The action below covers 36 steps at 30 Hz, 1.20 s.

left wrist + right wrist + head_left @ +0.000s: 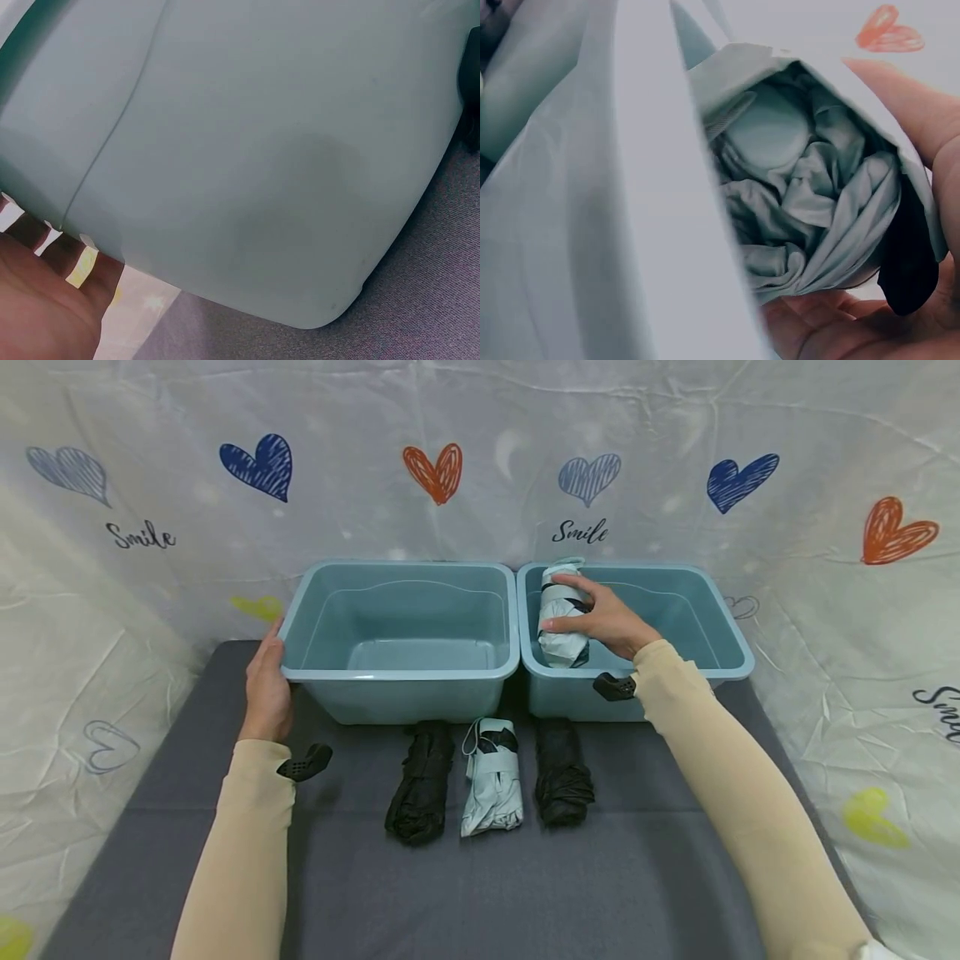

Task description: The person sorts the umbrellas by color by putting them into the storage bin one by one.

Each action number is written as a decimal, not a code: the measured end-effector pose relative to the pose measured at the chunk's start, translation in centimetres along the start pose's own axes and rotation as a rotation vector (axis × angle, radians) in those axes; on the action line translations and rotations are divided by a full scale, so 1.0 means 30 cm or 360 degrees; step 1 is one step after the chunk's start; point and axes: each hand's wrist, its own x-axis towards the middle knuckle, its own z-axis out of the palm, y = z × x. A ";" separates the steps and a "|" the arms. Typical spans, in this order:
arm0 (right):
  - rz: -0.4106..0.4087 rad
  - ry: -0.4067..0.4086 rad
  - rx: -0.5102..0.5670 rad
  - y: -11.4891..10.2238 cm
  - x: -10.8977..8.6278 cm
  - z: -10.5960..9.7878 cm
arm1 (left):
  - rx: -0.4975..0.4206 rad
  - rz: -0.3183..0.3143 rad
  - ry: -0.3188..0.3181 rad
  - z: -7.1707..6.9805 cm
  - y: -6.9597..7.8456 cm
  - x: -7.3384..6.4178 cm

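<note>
My right hand [613, 622] grips a folded light-blue umbrella [561, 642] with a black patch, at the left side of the right blue bin [573, 700]. In the right wrist view, the umbrella's bundled end [810, 202] shows behind the bin's rim, with thumb and fingers around its sides. My left hand [268, 692] rests against the outer left side of the left blue bin [405, 699]. In the left wrist view, the fingers [101, 281] reach along that bin's wall [247, 165], fairly straight. No umbrella shows inside the left bin.
In front of the bins, a black folded umbrella [418, 789], a light-blue one [495, 785] and another black one [564, 777] lie in a row on the dark grey cloth [480, 902]. A white curtain [495, 527] with printed hearts hangs right behind the bins.
</note>
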 end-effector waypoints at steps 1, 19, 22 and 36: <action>0.0010 0.0001 -0.0014 0.005 0.008 0.004 | 0.0000 0.0005 0.0000 0.001 0.001 -0.001; 0.0112 -0.0086 -0.0205 0.059 0.062 0.051 | -0.0015 0.0018 0.0002 0.002 0.002 -0.003; 0.0140 -0.0130 -0.0267 0.064 0.068 0.053 | 0.0004 0.0009 0.0000 0.001 0.001 -0.003; 0.0241 -0.0237 -0.0356 0.066 0.080 0.063 | -0.0002 0.0024 -0.0019 -0.001 -0.004 -0.005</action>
